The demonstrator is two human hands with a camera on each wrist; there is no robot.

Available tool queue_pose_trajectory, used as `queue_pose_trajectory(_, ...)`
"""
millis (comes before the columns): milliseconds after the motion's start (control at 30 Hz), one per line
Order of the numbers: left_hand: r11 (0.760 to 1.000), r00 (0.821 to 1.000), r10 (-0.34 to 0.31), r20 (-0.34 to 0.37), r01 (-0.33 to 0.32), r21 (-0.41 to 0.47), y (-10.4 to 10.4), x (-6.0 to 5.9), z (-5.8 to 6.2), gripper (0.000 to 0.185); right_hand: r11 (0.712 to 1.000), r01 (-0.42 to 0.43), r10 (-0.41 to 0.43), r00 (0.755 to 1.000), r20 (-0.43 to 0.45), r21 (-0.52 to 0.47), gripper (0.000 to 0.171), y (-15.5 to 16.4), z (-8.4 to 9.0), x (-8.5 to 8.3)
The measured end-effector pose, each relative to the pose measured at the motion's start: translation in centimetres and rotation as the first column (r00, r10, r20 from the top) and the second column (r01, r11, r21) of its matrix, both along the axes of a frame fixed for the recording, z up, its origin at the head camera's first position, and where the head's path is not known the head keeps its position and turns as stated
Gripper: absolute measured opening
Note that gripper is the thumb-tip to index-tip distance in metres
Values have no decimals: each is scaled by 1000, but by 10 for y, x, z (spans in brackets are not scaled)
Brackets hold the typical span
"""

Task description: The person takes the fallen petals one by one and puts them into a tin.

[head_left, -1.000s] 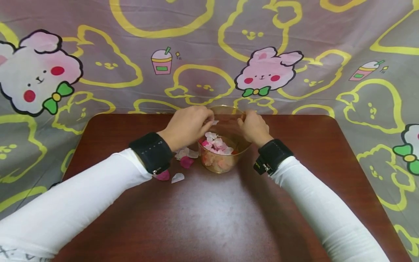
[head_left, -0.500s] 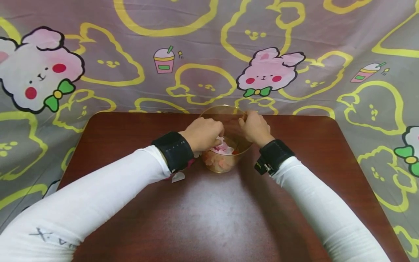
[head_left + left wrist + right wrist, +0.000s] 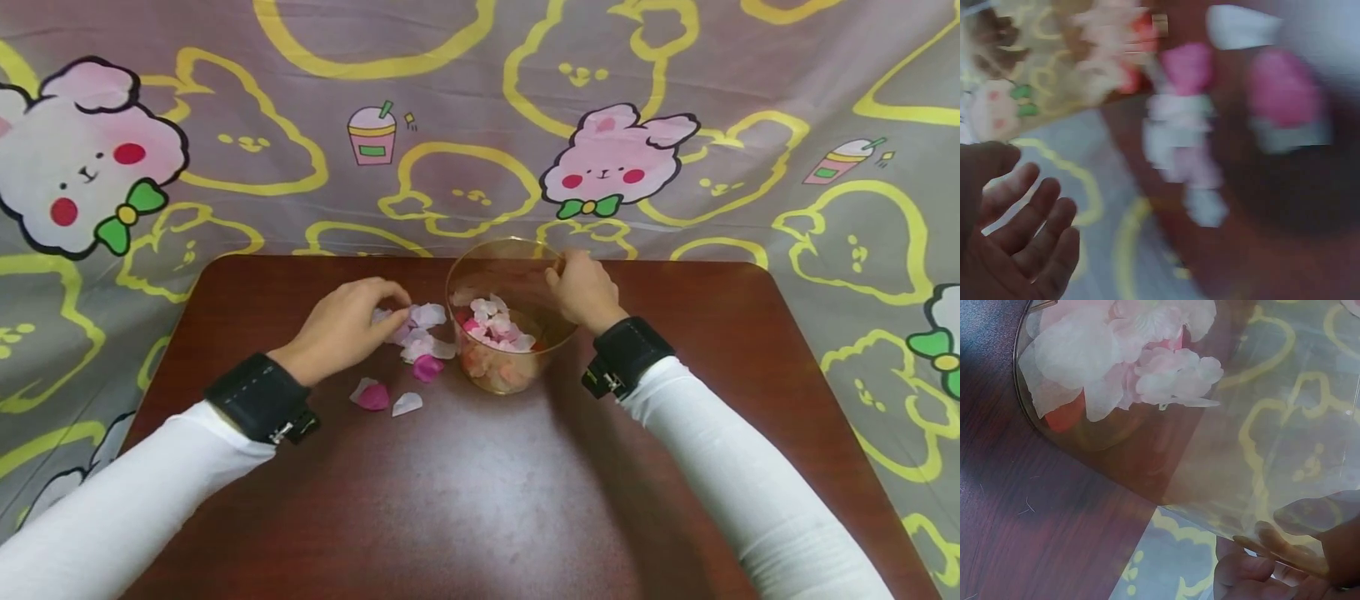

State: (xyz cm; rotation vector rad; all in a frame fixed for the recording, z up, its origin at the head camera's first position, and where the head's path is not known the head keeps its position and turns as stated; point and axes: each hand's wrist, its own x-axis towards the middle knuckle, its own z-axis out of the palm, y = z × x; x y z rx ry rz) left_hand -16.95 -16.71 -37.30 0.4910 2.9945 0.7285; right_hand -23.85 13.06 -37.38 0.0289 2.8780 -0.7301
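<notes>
A clear amber bowl (image 3: 517, 250) stands tilted at the far middle of the brown table (image 3: 487, 500). It holds pink, white and red petals (image 3: 495, 329). My right hand (image 3: 573, 287) grips its right rim, thumb inside and fingers (image 3: 1244, 570) outside the bowl wall (image 3: 1222, 456). My left hand (image 3: 390, 312) lies left of the bowl, its fingertips touching a small heap of loose petals (image 3: 422, 333). The blurred left wrist view shows that hand (image 3: 1019, 228) with relaxed fingers and nothing in them, beside the petals (image 3: 1179, 134).
A pink petal (image 3: 372, 397) and a white petal (image 3: 407, 405) lie nearer me on the table. A cartoon-print cloth (image 3: 465, 125) hangs behind and beside the table. Both wrists wear black bands.
My left hand dipped into the bowl, then drew back out to the left and down onto the loose petals on the table. The right hand kept its hold on the rim.
</notes>
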Motion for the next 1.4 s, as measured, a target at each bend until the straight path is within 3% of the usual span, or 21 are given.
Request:
queue_pose_trajectory(200,995,994,-37,106,47,-94,-28,31,-48,22,1000,1,-1,1000,2,-14,24,0,0,1)
queue_pose_trajectory(333,989,992,-67,105,80,-125,-33,47,-70,26,1000,-2,2,1000,1,-17,24,0,-1,0)
queue_pose_trajectory(500,987,996,-69,58,76,-141,-34,57,-88,23,1000,-1,1,1000,2,-15,24,-1,-2,0)
queue_pose_trajectory(633,988,998,-46,44,52,-149,-34,59,-90,11,1000,-7,7,1000,10,-13,24,-2,-2,1)
queue_pose_trajectory(733,990,998,-9,69,18,-137,-34,57,-83,7,1000,-2,2,1000,14,-9,25,-2,-1,1)
queue_pose_trajectory(867,995,996,26,85,-18,-99,-33,49,-63,7,1000,4,-4,1000,15,-4,25,-3,0,1)
queue_pose_trajectory(1133,997,998,17,-65,-21,-69,-19,21,-6,13,1000,5,-5,1000,11,-1,25,-2,1,1)
queue_pose_trajectory(1400,995,984,-47,-172,32,-90,21,-20,58,16,1000,8,-8,1000,1,11,25,-1,2,0)
